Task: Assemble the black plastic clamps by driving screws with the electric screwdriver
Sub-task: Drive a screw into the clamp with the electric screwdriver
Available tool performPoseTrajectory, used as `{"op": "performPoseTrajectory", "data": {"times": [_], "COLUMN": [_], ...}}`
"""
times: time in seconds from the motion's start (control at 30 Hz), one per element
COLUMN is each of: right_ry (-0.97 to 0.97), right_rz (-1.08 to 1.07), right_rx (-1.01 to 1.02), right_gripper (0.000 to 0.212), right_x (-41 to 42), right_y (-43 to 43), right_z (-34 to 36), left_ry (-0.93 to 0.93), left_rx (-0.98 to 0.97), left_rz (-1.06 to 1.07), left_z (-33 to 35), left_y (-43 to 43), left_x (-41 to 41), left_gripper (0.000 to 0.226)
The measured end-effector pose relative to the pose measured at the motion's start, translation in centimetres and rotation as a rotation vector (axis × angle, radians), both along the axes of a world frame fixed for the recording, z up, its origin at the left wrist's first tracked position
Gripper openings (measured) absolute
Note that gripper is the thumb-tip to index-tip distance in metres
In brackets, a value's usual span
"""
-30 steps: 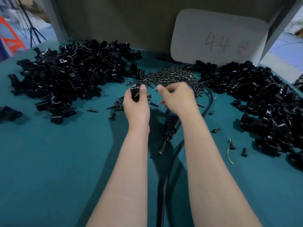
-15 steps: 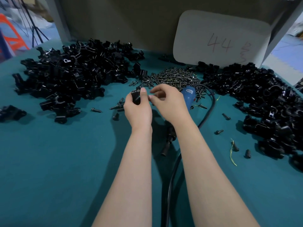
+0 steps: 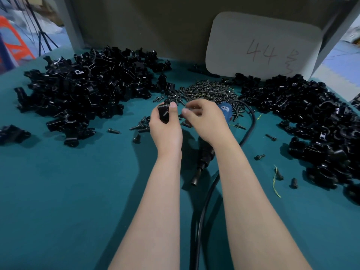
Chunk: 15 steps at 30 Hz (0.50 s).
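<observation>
Clamp (image 3: 163,114) sits half-hidden in left hand's (image 3: 165,131) grip; right hand (image 3: 204,121) pinches a barely visible screw (image 3: 180,115).

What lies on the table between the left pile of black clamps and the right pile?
In the head view, a heap of screws lies between them; nearer the person, the electric screwdriver and its cable.

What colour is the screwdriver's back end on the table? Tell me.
Blue. The screwdriver shows it best in the head view, beside the right hand.
</observation>
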State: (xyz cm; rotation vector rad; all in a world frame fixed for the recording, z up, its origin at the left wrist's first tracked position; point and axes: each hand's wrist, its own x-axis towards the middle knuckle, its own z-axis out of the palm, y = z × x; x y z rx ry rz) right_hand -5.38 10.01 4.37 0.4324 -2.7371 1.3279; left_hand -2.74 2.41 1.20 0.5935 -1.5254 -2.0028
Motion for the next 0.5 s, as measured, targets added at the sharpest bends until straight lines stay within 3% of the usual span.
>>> {"op": "performPoseTrajectory", "data": {"times": [0.1,0.23,0.33,0.5], "right_ry": [0.046,0.052,0.09,0.047], "right_rz": [-0.039,0.007,0.015,-0.053], "right_rx": [0.085,0.047,0.025,-0.019], "right_gripper": [0.034,0.006,0.019,0.012], "right_x": [-0.4,0.0,0.0,-0.3], "right_y": [0.1,-0.2,0.1,-0.8], "right_z": [-0.3,0.1,0.1,-0.6], "left_ry": [0.009,-0.006,-0.003,0.108], "left_rx": [-0.049,-0.091,-0.035,0.188], "left_rz": [-0.011,0.022,0.08,0.226], "left_z": [0.0,-0.2,-0.4,0.9], "left_y": [0.1,0.1,-0.2,-1.2], "left_x": [0.0,-0.2,-0.2,0.2], "left_gripper": [0.022,0.029,0.02,0.017]}}
